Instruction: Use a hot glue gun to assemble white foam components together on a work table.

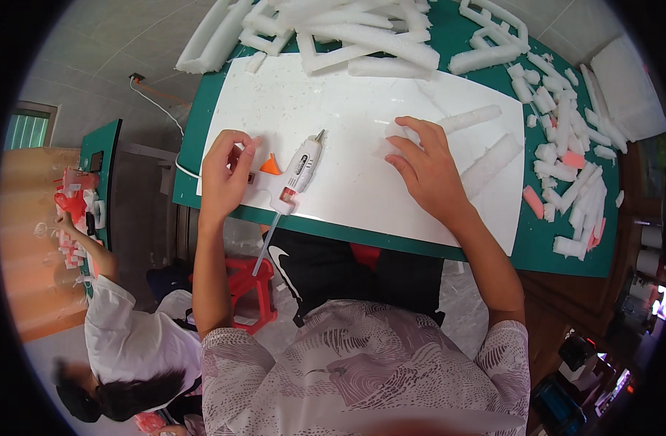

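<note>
My left hand (225,171) rests on the left part of a white board (347,109), fingers curled over a small white foam bit; whether it grips the bit is unclear. Just right of that hand lies a white glue gun (298,168) with an orange trigger, nozzle pointing away from me, untouched. My right hand (424,163) lies palm down further right, fingers spread over a white foam piece (390,142). Two white foam bars (469,118) (490,163) lie beside it on the board.
The board sits on a green table (565,251). Long foam strips (362,33) pile at the far edge; several short white and pink offcuts (565,167) cover the right side. A red stool (246,287) stands below. Another person (130,341) works at a second green table (100,156) on the left.
</note>
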`<action>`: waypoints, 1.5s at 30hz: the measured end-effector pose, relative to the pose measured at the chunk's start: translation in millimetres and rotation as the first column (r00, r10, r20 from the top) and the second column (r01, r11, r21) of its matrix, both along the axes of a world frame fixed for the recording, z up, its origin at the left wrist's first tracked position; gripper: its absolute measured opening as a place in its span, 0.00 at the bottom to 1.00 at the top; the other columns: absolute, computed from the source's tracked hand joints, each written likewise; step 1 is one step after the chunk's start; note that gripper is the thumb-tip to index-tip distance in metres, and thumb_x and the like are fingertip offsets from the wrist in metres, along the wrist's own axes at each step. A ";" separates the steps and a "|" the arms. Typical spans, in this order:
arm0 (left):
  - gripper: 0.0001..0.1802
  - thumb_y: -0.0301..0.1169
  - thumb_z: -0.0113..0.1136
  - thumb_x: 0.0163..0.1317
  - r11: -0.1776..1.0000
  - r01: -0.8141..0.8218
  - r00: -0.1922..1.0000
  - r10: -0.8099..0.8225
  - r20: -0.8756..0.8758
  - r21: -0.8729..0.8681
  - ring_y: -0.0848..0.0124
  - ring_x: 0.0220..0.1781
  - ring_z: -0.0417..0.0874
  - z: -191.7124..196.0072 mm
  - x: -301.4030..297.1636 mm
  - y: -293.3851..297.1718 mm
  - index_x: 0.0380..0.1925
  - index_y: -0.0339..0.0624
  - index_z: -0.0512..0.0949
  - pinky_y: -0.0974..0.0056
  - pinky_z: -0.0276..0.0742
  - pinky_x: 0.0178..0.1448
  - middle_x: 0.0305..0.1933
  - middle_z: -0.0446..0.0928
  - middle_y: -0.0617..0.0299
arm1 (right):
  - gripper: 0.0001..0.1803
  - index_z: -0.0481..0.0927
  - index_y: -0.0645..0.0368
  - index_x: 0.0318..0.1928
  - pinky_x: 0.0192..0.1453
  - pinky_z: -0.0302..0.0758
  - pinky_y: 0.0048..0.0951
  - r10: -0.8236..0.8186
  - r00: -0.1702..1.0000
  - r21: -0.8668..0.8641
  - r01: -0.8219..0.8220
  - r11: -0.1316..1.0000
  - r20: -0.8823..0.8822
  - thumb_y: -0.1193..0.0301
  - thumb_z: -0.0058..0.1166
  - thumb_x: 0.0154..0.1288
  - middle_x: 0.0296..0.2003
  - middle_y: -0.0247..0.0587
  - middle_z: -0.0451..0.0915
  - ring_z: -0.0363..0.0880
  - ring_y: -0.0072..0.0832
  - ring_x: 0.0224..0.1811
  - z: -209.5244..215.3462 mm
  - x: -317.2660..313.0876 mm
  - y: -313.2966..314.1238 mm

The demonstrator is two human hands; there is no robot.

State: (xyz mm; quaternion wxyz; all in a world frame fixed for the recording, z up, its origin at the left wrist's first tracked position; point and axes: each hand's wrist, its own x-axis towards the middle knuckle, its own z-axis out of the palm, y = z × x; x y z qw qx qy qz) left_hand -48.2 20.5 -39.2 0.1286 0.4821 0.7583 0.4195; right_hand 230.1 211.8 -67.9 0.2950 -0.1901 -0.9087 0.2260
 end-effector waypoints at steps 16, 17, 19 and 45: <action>0.06 0.26 0.43 0.72 0.996 -0.037 0.992 0.028 0.123 0.075 0.82 0.26 0.60 2.8 0.6 -5.1 0.34 0.39 0.68 0.72 0.59 0.29 0.24 0.63 0.69 | 0.12 0.79 0.68 0.47 0.52 0.74 0.26 -0.026 0.982 -0.665 -0.108 0.739 -0.188 0.70 0.54 0.73 0.52 0.42 0.78 0.78 0.31 0.50 5.7 4.7 10.4; 0.07 0.26 0.44 0.73 0.997 -0.041 0.990 0.032 0.136 0.068 0.83 0.25 0.61 2.4 -0.3 -8.1 0.34 0.38 0.68 0.73 0.60 0.29 0.24 0.64 0.70 | 0.12 0.79 0.68 0.47 0.52 0.74 0.26 -0.016 0.981 -0.667 -0.119 0.736 -0.193 0.70 0.54 0.73 0.52 0.42 0.78 0.78 0.31 0.50 4.3 3.4 10.0; 0.06 0.26 0.46 0.73 0.995 -0.031 0.984 0.013 0.177 0.096 0.84 0.25 0.63 -3.6 -2.1 -11.0 0.34 0.38 0.69 0.74 0.63 0.29 0.24 0.65 0.70 | 0.11 0.80 0.68 0.46 0.52 0.74 0.25 -0.018 0.977 -0.605 -0.118 0.787 -0.213 0.70 0.54 0.73 0.51 0.41 0.78 0.78 0.31 0.50 0.4 3.8 10.6; 0.27 0.20 0.63 0.62 0.975 0.158 0.873 -0.213 0.439 0.158 0.69 0.49 0.83 8.6 127.0 -17.8 0.62 0.35 0.69 0.67 0.82 0.50 0.61 0.74 0.51 | 0.16 0.80 0.66 0.55 0.58 0.73 0.27 0.206 0.925 -0.928 -0.348 0.132 -0.318 0.71 0.57 0.71 0.54 0.40 0.79 0.76 0.25 0.55 17.1 17.8 13.9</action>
